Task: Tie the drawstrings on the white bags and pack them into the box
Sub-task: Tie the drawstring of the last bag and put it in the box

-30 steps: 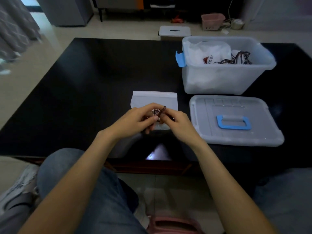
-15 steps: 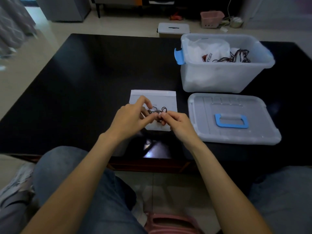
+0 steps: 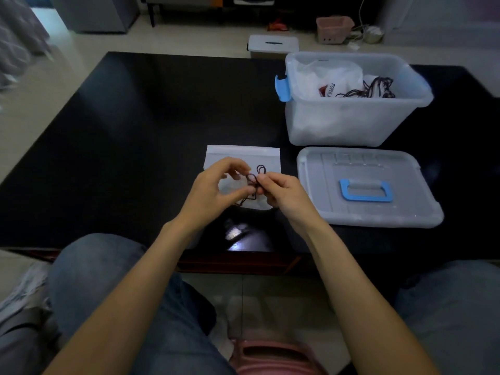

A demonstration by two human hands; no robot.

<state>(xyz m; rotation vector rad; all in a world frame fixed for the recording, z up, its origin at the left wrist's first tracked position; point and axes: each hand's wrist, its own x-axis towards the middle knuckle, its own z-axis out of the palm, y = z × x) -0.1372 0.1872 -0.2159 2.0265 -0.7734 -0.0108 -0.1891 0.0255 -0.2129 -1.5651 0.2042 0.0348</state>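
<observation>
Currently tying: left hand point(image 3: 209, 189) and right hand point(image 3: 281, 190) each pinch the dark drawstring point(image 3: 255, 175) over the white bag point(image 3: 240, 155) lying just beyond them on the bench point(image 3: 135, 131); next, presumably cinch knot, then move bag to box point(image 3: 351, 123) beyond right hand.

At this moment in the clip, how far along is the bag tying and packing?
Done: the clear box already holds white bags with dark strings. In hand: the left hand and right hand pinch the dark drawstring over one white bag on the black table. Left: finishing the knot, packing this bag; the lid lies beside the box.
</observation>
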